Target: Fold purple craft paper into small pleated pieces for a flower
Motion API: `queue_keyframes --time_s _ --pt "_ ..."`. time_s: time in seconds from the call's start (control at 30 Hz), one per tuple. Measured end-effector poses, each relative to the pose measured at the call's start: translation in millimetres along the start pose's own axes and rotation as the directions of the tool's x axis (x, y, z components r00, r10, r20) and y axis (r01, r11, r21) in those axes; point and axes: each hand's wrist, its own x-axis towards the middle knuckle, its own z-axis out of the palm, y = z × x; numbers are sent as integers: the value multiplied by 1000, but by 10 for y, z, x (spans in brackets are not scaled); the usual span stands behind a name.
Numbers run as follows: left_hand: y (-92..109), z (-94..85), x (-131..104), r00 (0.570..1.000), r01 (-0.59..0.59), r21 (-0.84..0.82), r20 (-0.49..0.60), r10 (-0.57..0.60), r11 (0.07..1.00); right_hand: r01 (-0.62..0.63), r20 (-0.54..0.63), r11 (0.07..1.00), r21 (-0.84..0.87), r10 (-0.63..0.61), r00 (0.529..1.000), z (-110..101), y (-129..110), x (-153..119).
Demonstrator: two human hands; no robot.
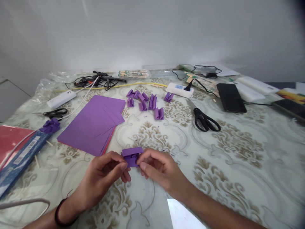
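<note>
Between my two hands is a folded piece of purple paper, held just above the patterned tablecloth. My left hand pinches its left end between thumb and fingers. At the right end, my right hand grips it with thumb and forefinger, hiding that edge. Several small folded purple paper pieces stand in a loose group beyond my hands. A stack of purple paper sheets lies to the left, with smaller cut pieces on its right side.
Black-handled scissors lie at right, another pair at left. A white power strip, a tangle of black cables and a phone sit farther back. Crumpled purple paper rests on a blue package.
</note>
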Motion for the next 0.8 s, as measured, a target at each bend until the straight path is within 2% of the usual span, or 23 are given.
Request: queue_keyframes --time_s 0.1,0.27,0.53,0.67,0.8 --pt "-14 34 16 999 10 -26 -38 -11 1000 -34 -42 999 26 35 999 43 11 11" --pt "-54 47 20 998 8 -81 -56 -13 997 8 -51 994 111 -3 999 57 46 13" --pt "-71 32 3 998 35 -106 -47 -40 994 -41 -38 999 36 43 998 29 15 14" --pt "-55 13 7 997 73 -5 5 -73 997 -43 -33 999 6 43 999 37 6 25" --pt "-41 -5 8 995 94 65 17 -96 993 -37 -42 997 71 40 998 50 25 22"
